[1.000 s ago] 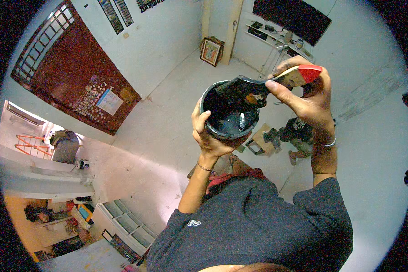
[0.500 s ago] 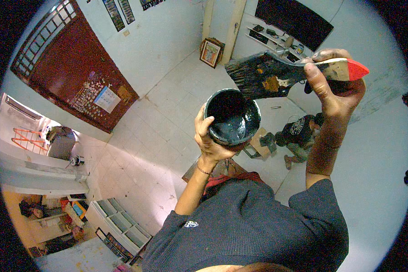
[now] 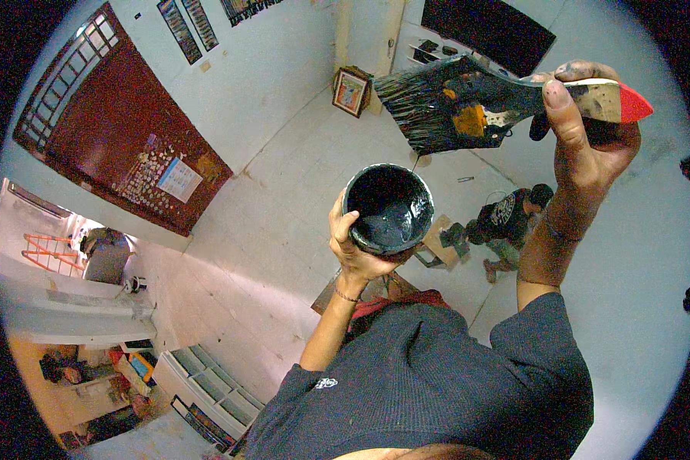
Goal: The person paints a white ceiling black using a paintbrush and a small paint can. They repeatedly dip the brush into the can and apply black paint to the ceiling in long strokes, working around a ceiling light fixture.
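My left hand [image 3: 353,245] is wrapped round the side of a round black tub [image 3: 389,244]. Its mouth faces up, and dark, glossy paint coats the inside. Up and to the right, my right hand [image 3: 583,115] grips a wide paintbrush [image 3: 475,107] by its pale, red-tipped handle. The paintbrush's dark bristles point left, above the tub and apart from its rim. Black paint and an orange patch cover its ferrule. Paint smudges show on my right fingers.
Below on the tiled floor [image 3: 268,207], a person in a dark shirt [image 3: 506,218] crouches beside a cardboard box [image 3: 435,241]. A framed picture [image 3: 351,92] leans on the wall. A dark red door [image 3: 123,115] stands left, a white shelf unit [image 3: 215,383] lower left.
The paintbrush has risen away from the tub's rim and shifted right with my right hand. My left hand and the tub have dropped slightly.
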`<state>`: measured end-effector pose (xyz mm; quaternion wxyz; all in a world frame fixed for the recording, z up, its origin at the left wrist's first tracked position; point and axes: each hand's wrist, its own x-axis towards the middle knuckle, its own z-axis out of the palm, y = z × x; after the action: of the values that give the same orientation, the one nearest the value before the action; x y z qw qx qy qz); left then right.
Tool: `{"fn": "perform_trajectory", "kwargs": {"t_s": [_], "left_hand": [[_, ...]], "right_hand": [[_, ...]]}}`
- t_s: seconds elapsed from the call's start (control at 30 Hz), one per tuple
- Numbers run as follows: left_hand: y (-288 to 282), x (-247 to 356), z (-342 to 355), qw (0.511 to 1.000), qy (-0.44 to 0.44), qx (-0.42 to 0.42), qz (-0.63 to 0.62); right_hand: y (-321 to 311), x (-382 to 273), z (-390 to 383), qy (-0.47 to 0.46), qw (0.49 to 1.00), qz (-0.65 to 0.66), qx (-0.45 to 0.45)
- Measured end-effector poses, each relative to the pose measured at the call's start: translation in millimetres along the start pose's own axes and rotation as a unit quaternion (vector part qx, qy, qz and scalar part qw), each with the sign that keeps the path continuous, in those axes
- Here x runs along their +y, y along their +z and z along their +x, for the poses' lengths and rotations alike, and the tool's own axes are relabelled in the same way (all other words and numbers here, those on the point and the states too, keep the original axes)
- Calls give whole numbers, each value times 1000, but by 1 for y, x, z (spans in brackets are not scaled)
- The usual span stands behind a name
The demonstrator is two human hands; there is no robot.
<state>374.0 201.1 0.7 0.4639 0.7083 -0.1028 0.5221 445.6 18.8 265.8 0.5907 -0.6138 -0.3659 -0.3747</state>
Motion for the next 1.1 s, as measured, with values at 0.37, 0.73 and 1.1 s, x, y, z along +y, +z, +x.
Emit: {"fn": "perform_trajectory", "kwargs": {"t_s": [0.37,0.73,1.1], "left_hand": [[-1,-11,-6,1000,-14,-15,1],[1,-21,-22,999,-27,-24,19],[0,-20,-29,999,-27,-27,16]], "right_hand": [[6,11,7,-7,1000,-23,-3],[9,5,6,10,999,-36,-14],[7,-2,8,20,999,-31,-10]]}}
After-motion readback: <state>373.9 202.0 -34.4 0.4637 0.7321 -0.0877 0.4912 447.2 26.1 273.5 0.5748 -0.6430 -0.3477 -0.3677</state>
